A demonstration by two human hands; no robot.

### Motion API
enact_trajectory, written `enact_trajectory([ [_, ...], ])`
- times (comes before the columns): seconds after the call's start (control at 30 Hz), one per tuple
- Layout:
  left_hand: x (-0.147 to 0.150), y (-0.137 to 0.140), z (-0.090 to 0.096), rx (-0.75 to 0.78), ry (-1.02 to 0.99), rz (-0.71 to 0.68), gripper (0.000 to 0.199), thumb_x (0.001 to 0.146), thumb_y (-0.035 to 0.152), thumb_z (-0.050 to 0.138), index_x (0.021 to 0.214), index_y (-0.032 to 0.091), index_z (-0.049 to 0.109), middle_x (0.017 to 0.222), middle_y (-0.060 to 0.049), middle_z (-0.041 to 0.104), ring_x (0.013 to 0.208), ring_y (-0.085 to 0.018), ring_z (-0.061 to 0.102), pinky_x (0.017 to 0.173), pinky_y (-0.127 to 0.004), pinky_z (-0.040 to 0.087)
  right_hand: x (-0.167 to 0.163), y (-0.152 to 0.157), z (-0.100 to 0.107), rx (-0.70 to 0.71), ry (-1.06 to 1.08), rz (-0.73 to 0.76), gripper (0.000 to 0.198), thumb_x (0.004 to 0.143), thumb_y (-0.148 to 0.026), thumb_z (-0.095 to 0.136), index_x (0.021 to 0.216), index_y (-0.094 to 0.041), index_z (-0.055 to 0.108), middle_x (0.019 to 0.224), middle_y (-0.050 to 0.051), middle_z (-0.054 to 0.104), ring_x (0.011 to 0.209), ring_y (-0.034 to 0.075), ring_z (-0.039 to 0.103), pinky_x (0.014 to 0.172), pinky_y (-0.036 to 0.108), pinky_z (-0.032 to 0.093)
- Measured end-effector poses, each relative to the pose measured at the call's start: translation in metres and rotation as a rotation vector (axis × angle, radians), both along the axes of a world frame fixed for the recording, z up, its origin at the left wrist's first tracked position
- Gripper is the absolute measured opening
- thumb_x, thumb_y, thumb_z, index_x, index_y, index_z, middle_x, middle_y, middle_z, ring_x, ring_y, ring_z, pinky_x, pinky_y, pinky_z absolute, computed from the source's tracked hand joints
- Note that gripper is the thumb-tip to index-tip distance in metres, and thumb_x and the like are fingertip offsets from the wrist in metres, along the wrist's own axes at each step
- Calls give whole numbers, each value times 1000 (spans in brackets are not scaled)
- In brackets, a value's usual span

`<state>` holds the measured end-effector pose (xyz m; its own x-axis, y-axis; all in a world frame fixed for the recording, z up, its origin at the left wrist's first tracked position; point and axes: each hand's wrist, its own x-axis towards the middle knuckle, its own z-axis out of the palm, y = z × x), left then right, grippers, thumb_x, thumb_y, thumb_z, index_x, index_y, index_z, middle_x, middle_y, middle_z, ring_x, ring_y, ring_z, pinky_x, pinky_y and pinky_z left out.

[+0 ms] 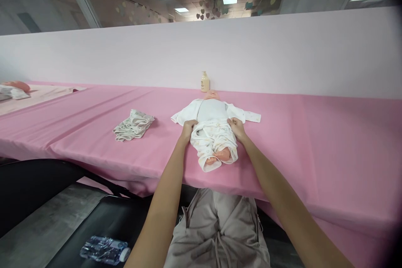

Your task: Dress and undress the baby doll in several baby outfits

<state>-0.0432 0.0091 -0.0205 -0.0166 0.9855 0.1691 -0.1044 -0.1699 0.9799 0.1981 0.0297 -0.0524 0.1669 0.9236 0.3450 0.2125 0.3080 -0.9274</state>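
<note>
A baby doll (212, 95) lies on its back on the pink-covered table, head toward the wall and feet toward me. It wears a white long-sleeved top (211, 110) with the arms spread out. Patterned white baby pants (213, 133) cover its legs, and both bare feet show at the leg openings. My left hand (189, 129) grips the waistband on the left side, fingers closed on the cloth. On the right side, my right hand (236, 128) pinches the waistband too.
A folded pile of patterned cloth (133, 125) lies left of the doll. Behind the doll's head stands a pump bottle (205, 82) near the white partition (141, 58). Another doll (17, 86) lies at far left. A water bottle (105, 250) rests on a black chair (94, 222).
</note>
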Motion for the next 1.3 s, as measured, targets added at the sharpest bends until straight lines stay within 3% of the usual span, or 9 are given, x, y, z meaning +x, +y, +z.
enact_trajectory([
  [0.17, 12, -2, 10, 47, -17, -46, 16, 62, 28, 56, 56, 18, 45, 54, 3, 38, 52, -11, 36, 50, -25, 32, -10, -10, 10, 87, -94, -34, 22, 76, -41, 52, 66, -21, 50, 65, -1, 51, 64, 17, 46, 65, 29, 35],
  [0.3, 24, -9, 11, 258, 156, -20, 16, 64, 25, 57, 54, 17, 47, 56, 3, 41, 59, -11, 38, 58, -24, 32, -32, -22, 28, 270, -357, 25, 14, 74, -35, 55, 72, -21, 58, 79, 4, 61, 81, 22, 51, 80, 34, 36],
  [0.43, 29, -18, 7, 421, 326, 20, 16, 73, 27, 54, 62, 18, 49, 61, 3, 47, 63, -12, 41, 60, -25, 33, -46, -33, 39, 239, -207, 163, 17, 74, -38, 58, 73, -21, 55, 71, -1, 56, 73, 18, 50, 74, 31, 38],
  [0.6, 27, -14, 7, 297, 132, 27, 26, 75, 35, 53, 56, 18, 47, 58, 2, 45, 59, -13, 39, 58, -26, 34, -34, -34, 41, 118, -10, 286, 28, 72, -42, 61, 60, -20, 48, 59, -4, 43, 60, 13, 41, 59, 26, 32],
  [0.8, 13, -8, 12, -5, 101, -135, 11, 57, 23, 63, 64, 16, 61, 60, 0, 54, 55, -13, 46, 51, -24, 34, -22, -30, 41, 157, -382, 208, 26, 73, -39, 62, 58, -19, 54, 60, -3, 52, 63, 15, 46, 63, 27, 31],
  [0.97, 8, -7, 8, 18, 181, -190, 27, 51, 17, 67, 78, 17, 63, 63, 2, 56, 53, -12, 48, 50, -23, 33, -22, -27, 32, 65, -385, -23, 29, 69, -47, 67, 62, -20, 58, 65, 0, 59, 66, 17, 50, 62, 27, 32],
  [1.07, 7, -5, 6, 41, 217, -130, 20, 56, 22, 66, 75, 18, 64, 61, 2, 56, 55, -14, 49, 53, -24, 34, -19, -23, 26, 9, -313, -77, 35, 67, -51, 67, 58, -20, 54, 61, -1, 55, 63, 16, 48, 60, 27, 31],
  [1.2, 1, -6, 7, 150, 386, 15, 11, 64, 26, 63, 56, 18, 60, 55, 1, 52, 63, -16, 48, 63, -27, 38, -13, -19, 22, -16, -269, -26, 39, 69, -50, 64, 52, -21, 44, 52, -4, 42, 56, 13, 39, 57, 27, 27],
  [1.3, -4, -7, 8, 200, 453, -29, 17, 64, 28, 66, 54, 18, 56, 55, 1, 50, 64, -16, 46, 66, -27, 38, -7, -18, 22, -72, -182, 115, 32, 66, -40, 63, 51, -21, 43, 52, -5, 40, 55, 13, 37, 56, 27, 26],
])
